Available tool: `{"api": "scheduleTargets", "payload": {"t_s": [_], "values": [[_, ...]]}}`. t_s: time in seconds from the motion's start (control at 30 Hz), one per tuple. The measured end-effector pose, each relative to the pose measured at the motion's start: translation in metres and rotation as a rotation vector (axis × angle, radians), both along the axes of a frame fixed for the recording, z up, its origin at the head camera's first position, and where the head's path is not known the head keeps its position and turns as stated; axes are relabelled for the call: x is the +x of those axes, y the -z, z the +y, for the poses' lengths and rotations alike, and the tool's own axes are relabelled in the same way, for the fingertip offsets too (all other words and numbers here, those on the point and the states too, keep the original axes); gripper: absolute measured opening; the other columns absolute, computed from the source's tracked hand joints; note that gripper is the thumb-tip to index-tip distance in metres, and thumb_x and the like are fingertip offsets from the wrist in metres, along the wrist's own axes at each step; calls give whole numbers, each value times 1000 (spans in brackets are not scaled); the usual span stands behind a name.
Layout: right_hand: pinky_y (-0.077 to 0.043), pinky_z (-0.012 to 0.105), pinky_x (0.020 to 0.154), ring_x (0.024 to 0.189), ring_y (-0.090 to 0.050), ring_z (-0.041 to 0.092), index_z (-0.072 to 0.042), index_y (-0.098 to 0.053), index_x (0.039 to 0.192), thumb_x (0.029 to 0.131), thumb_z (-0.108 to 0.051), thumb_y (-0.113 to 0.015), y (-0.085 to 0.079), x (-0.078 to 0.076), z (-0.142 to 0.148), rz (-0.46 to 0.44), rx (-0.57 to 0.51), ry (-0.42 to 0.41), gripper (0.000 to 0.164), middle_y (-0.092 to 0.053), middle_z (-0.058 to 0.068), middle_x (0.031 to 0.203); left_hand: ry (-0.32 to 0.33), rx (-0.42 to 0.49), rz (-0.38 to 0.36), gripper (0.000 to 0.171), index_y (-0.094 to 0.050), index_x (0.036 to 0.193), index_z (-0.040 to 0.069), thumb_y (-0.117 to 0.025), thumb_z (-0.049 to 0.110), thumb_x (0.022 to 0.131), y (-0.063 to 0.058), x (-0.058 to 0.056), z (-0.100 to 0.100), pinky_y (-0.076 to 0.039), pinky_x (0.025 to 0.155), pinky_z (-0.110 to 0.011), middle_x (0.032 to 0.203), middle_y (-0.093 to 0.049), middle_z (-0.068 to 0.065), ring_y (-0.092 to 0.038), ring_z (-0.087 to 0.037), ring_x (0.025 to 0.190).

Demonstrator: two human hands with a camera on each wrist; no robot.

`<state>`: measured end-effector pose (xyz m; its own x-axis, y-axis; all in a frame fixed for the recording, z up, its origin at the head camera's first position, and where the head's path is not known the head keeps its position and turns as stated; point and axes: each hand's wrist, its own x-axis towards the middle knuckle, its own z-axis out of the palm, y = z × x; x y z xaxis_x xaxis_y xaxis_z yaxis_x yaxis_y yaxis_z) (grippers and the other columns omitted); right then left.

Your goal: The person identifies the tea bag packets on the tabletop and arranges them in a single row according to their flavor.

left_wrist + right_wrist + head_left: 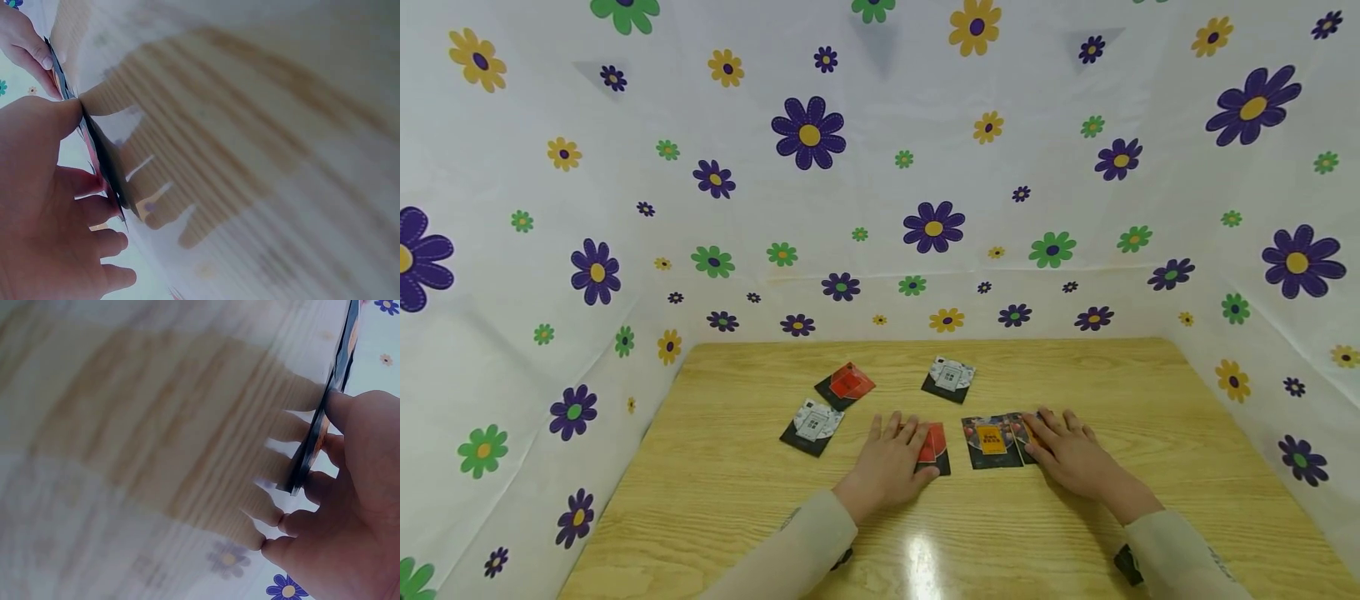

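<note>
My left hand lies palm down with spread fingers on a flat red and black packet, covering its left part. In the left wrist view, the thumb of that hand presses near the packet's edge. Two orange and black packets sit side by side to the right. The left one is in full sight; the other is mostly hidden beneath my right hand. Seen from the right wrist, the thumb and fingers of this hand touch the dark packet on the tabletop.
Farther back on the wooden table lie a red and black packet and, just in front of it, a white and black one. Another white and black packet is at the back middle. A flower-patterned cloth encloses the table.
</note>
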<state>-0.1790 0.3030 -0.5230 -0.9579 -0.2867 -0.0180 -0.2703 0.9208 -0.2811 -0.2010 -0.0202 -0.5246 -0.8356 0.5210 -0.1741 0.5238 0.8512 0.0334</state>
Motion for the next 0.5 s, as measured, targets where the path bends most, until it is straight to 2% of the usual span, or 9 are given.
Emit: {"api": "scheduleTargets", "payload": {"t_s": [0.5], "values": [[-32, 84, 107, 145, -28, 71, -4, -44, 160, 111, -37, -53, -1, 0, 0, -13, 3, 6, 60, -39, 36, 161, -20, -36, 5, 77, -25, 170, 22, -34, 67, 108, 1, -3, 10, -18, 132, -59, 175, -28, -3, -21, -32, 164]]}}
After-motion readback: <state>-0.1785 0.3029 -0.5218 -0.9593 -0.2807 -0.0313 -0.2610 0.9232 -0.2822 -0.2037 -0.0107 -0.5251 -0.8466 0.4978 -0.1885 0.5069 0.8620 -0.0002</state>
